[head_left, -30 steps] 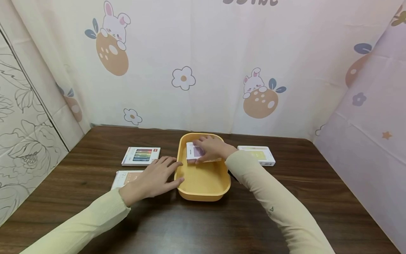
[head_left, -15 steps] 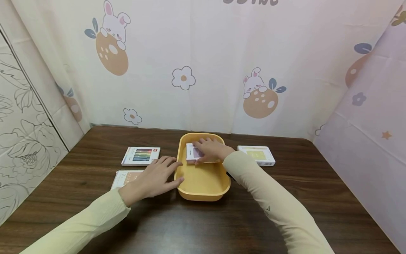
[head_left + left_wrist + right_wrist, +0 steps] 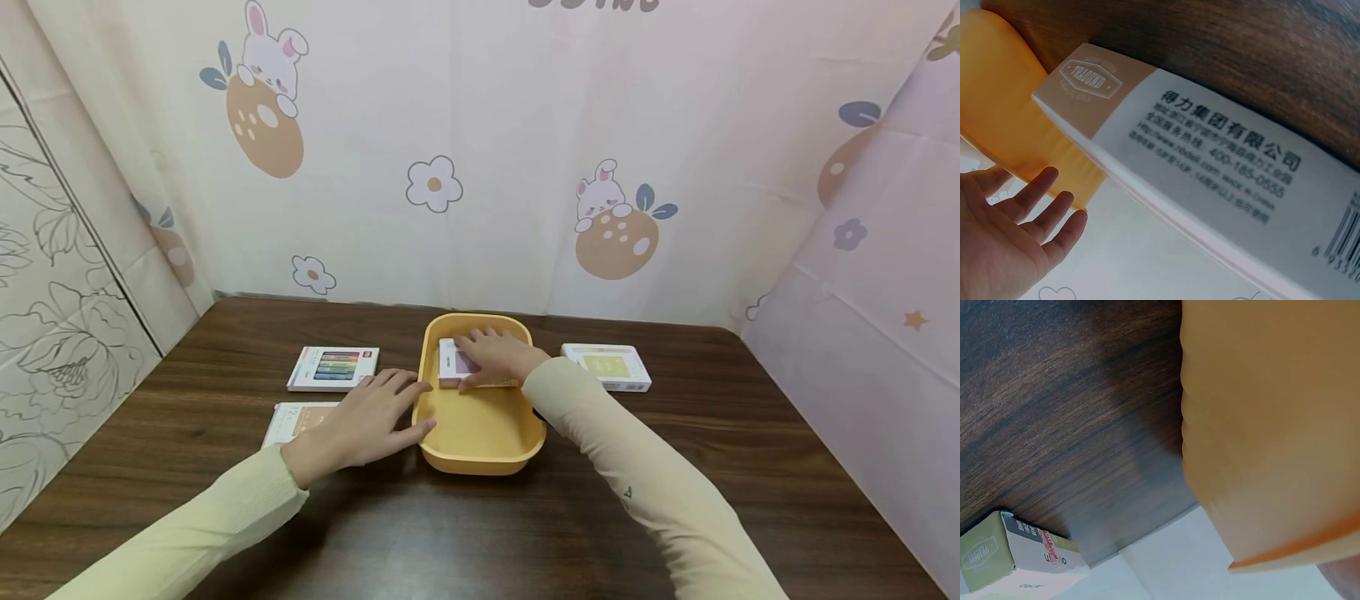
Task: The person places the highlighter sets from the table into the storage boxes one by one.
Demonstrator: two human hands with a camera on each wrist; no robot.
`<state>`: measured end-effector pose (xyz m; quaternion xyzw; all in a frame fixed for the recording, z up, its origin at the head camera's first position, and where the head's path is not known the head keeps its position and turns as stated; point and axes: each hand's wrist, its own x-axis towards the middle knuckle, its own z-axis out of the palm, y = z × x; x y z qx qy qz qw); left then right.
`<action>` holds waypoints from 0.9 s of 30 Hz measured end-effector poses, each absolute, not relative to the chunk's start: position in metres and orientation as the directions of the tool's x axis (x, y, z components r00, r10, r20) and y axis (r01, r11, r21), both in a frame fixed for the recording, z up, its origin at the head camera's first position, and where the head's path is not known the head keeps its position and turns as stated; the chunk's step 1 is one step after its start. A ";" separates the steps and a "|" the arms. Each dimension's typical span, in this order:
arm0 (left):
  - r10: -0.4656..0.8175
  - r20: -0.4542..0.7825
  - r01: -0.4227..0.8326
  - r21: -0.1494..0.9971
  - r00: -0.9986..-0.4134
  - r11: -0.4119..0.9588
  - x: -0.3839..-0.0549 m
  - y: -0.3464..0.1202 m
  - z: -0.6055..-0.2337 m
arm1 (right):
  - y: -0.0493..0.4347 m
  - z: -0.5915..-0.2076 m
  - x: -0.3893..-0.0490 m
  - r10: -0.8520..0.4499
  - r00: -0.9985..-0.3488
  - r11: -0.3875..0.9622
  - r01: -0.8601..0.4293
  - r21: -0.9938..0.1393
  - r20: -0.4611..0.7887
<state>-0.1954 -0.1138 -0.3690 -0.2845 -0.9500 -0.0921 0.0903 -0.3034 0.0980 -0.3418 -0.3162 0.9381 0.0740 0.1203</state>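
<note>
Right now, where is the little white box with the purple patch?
In the head view, the small white box with a purple patch lies inside the yellow plastic tray, at its far end, under the right hand in the table's middle.

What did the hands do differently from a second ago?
Very little. The right hand, lying on the small purple-and-white box inside the yellow tray, slid slightly toward the person, and its sleeve drew back a little. The box sits in the same spot. The left hand stayed flat against the tray's left rim, and the three boxes on the table did not move.
</note>
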 end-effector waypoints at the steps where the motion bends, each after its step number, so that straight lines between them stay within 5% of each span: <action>1: 0.523 0.224 0.556 0.125 -0.822 0.822 -0.195 -0.114 -0.369 | 0.098 -0.342 -0.304 -0.577 -0.771 0.788 -0.613 0.067 -0.269; 27: 0.532 0.228 0.565 0.108 -0.815 0.818 -0.193 -0.114 -0.366 | 0.099 -0.340 -0.303 -0.595 -0.765 0.771 -0.630 0.091 -0.247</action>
